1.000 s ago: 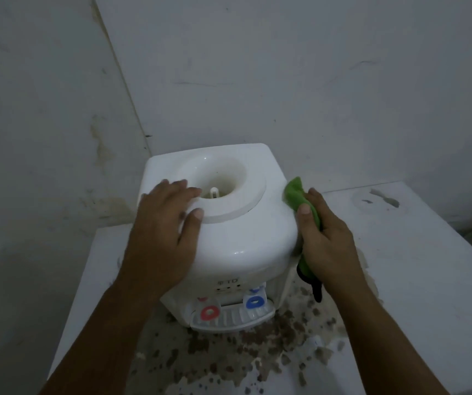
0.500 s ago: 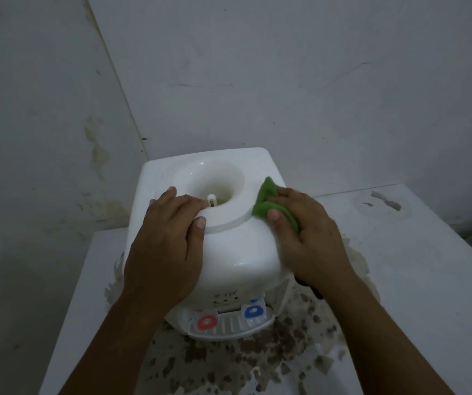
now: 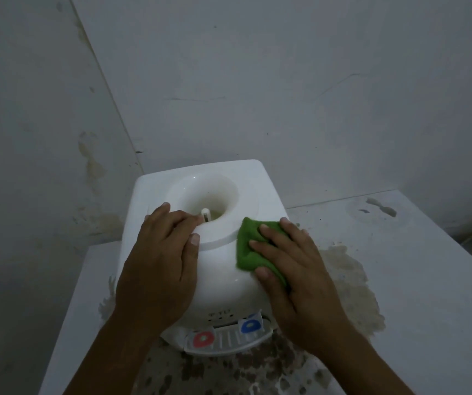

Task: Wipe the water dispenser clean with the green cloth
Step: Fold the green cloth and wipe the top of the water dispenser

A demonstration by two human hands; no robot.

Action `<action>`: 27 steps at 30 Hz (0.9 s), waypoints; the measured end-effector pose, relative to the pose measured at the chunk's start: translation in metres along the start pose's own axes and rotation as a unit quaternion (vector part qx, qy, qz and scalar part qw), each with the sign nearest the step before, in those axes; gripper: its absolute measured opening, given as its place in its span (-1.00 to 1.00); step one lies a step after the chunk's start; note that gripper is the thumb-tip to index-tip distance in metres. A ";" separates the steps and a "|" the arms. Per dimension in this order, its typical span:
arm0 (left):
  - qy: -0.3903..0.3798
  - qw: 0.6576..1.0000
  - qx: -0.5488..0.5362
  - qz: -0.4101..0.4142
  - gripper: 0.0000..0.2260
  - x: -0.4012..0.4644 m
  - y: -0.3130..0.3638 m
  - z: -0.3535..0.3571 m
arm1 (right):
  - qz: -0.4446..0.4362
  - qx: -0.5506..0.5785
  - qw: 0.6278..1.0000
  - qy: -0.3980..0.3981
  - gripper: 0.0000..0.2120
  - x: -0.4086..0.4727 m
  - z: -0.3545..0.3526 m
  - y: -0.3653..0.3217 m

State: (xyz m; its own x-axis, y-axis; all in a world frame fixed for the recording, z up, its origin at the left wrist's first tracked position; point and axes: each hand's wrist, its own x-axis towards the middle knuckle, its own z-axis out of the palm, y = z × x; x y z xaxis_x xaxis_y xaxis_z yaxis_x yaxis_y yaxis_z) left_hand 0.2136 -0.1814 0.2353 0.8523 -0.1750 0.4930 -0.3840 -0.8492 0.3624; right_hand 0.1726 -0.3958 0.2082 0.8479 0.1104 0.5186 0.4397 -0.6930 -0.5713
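A white tabletop water dispenser (image 3: 217, 283) stands in a wall corner, with a round bottle well on top and a red and a blue tap at its front. My left hand (image 3: 157, 263) lies flat on its top left, fingers at the well's rim. My right hand (image 3: 291, 269) presses the green cloth (image 3: 247, 246) flat against the dispenser's top right, just beside the raised ring. Part of the cloth is hidden under my palm.
The dispenser sits on a white table (image 3: 417, 280) whose surface is stained and flaking brown around the base (image 3: 348, 283). Grey walls close in at the back and left. A chipped patch (image 3: 380, 208) marks the table's far right.
My right hand has carried the cloth from the dispenser's right side up onto its top and then a little toward the front. My left hand stayed put.
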 end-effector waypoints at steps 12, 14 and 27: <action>-0.001 1.000 0.010 0.001 -0.60 0.003 -0.001 0.001 | 0.184 0.037 0.966 -0.176 -0.52 0.150 -0.014 0.035; 0.000 1.000 0.008 -0.004 -0.62 0.004 -0.001 0.001 | 0.172 0.032 0.967 -0.187 -0.54 0.171 -0.008 0.036; 0.001 1.000 0.012 -0.023 -0.60 0.003 0.001 0.000 | 0.180 0.048 0.977 -0.107 -0.53 0.070 -0.020 0.017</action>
State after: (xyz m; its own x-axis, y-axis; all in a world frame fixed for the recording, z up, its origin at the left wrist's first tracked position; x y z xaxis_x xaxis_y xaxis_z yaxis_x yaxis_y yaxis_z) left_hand 0.2152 -0.1827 0.2371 0.8680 -0.1336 0.4782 -0.3352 -0.8682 0.3659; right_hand 0.2332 -0.4143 0.2477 0.9905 0.0257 0.1348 0.1194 -0.6454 -0.7544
